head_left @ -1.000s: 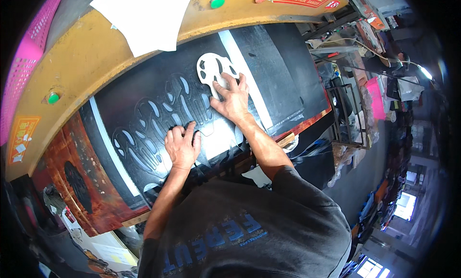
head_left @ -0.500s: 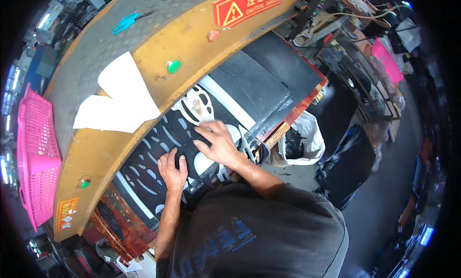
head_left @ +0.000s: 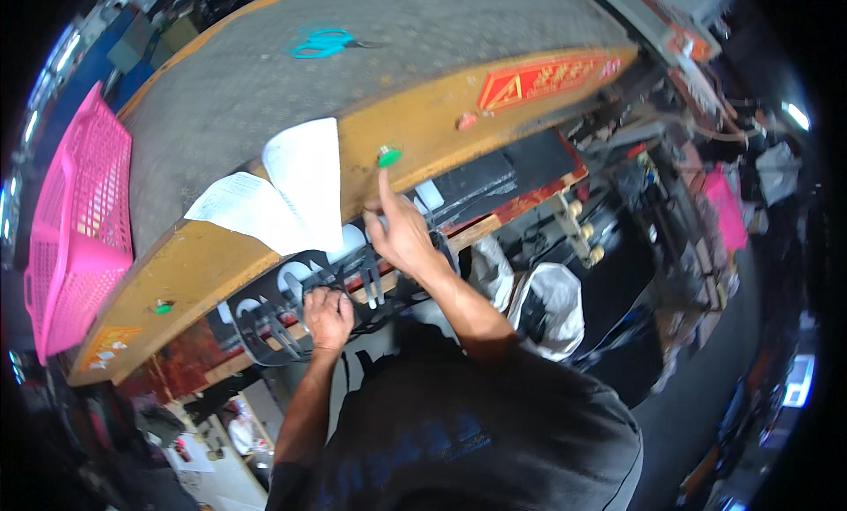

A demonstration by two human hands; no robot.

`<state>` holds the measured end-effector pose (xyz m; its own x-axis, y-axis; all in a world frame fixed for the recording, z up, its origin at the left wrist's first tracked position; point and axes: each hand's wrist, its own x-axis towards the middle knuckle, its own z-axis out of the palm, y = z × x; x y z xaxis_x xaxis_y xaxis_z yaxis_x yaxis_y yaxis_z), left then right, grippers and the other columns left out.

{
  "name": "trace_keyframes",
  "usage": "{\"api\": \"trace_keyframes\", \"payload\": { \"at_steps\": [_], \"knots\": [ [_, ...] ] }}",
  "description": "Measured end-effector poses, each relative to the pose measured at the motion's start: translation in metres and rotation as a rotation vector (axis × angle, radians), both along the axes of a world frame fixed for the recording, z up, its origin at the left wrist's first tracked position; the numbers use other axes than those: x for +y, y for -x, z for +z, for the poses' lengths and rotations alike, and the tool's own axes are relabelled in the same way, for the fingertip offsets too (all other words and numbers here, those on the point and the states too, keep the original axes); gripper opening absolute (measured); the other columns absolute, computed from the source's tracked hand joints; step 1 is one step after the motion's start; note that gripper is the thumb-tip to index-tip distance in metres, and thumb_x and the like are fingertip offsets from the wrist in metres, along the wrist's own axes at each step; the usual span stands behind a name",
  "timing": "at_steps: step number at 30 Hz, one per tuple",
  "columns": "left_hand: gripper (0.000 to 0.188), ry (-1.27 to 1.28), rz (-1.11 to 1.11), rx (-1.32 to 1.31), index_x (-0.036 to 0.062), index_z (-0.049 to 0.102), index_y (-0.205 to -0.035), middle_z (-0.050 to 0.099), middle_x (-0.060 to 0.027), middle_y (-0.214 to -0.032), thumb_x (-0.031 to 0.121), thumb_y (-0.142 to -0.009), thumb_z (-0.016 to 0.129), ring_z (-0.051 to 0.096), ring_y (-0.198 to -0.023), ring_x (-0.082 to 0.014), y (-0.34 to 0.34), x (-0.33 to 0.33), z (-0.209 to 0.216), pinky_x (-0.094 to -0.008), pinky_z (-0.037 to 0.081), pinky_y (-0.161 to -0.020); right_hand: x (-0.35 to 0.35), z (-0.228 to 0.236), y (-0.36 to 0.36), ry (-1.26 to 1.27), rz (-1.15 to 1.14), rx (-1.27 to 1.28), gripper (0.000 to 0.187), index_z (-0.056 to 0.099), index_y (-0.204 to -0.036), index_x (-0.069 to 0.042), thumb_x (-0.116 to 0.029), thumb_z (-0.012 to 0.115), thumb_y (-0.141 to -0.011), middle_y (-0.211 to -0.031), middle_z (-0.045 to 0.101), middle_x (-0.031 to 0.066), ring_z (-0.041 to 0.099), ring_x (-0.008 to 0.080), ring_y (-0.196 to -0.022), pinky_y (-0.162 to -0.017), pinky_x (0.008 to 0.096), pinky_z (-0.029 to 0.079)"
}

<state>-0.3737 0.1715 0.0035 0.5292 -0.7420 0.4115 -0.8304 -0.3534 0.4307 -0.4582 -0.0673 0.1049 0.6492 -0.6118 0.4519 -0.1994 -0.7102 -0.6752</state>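
My right hand reaches up to the yellow beam of a machine. Its index finger is stretched out to a green push button, at or touching its lower edge; the thumb stands apart and nothing is held. Lower and to the left, my left hand rests with bent, slightly parted fingers at the near edge of a black sheet full of cut-outs. Strips of that sheet hang over the table's front edge. White areas show through its holes. The beam hides most of the table beneath.
On the beam lie folded white papers. Teal-handled scissors rest on its grey top, with a pink basket at the left. A red button sits farther right. An open white sack stands beside the table at the right.
My right hand has left the black sheet and risen to the green button. My left hand has drawn back to the sheet's near edge. The view has shifted; the beam now covers the pale, slotted piece.
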Motion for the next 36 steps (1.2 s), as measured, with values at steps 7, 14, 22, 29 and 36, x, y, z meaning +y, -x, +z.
{"api": "trace_keyframes", "payload": {
  "at_steps": [7, 14, 22, 29, 36],
  "knots": [
    [0.015, -0.056, 0.094, -0.023, 0.0095, 0.073, -0.086, 0.066, -0.0082, -0.096, 0.023, -0.089, 0.068, 0.061, -0.095, -0.0338, 0.001, -0.01, 0.005, -0.0477, 0.051, -0.083, 0.004, -0.083, 0.069, 0.265, 0.121, 0.279, 0.02, 0.075, -0.099, -0.008, -0.028, 0.07, -0.097, -0.093, 0.071, 0.0109, 0.065, 0.0335, -0.093, -0.088, 0.0471, 0.048],
    [0.017, -0.057, 0.144, -0.028, 0.0085, 0.073, -0.087, 0.066, -0.0084, -0.095, 0.024, -0.091, 0.068, 0.061, -0.094, -0.0328, 0.005, -0.008, 0.002, -0.0466, 0.05, -0.082, 0.013, -0.087, 0.068, 0.292, 0.073, 0.278, 0.025, 0.075, -0.084, -0.011, -0.03, 0.068, -0.099, -0.086, 0.069, 0.0078, 0.063, 0.0317, -0.089, -0.085, 0.0461, 0.046],
    [0.016, -0.088, 0.133, 0.051, 0.0066, 0.074, -0.091, 0.065, -0.0093, -0.095, 0.021, -0.091, 0.068, 0.061, -0.096, -0.0332, 0.048, 0.013, 0.016, -0.0475, 0.05, -0.083, 0.037, -0.079, 0.107, 0.187, 0.08, 0.34, 0.026, 0.074, -0.083, -0.009, -0.028, 0.067, -0.099, -0.084, 0.07, 0.0091, 0.063, 0.0337, -0.087, -0.084, 0.0482, 0.046],
    [0.022, 0.032, 0.062, 0.323, 0.0064, 0.072, -0.113, 0.067, -0.0131, -0.099, 0.017, -0.094, 0.07, 0.071, -0.089, -0.036, 0.119, 0.066, 0.077, -0.0464, 0.059, -0.077, 0.031, -0.01, 0.153, -0.247, -0.07, 0.262, 0.041, 0.075, -0.124, -0.005, -0.031, 0.077, -0.092, -0.122, 0.073, 0.0199, 0.068, 0.0371, -0.121, -0.107, 0.0454, 0.052],
    [0.012, 0.116, -0.155, 0.104, 0.0097, 0.07, -0.086, 0.064, -0.0074, -0.084, 0.021, -0.091, 0.074, 0.067, -0.077, -0.03, 0.124, 0.036, 0.04, -0.0424, 0.057, -0.067, 0.06, -0.039, 0.094, 0.063, -0.139, 0.716, 0.088, 0.058, -0.153, -0.019, -0.047, 0.085, -0.074, -0.166, 0.033, 0.0292, 0.035, 0.0591, -0.144, -0.12, 0.0636, 0.034]
  ]
}}
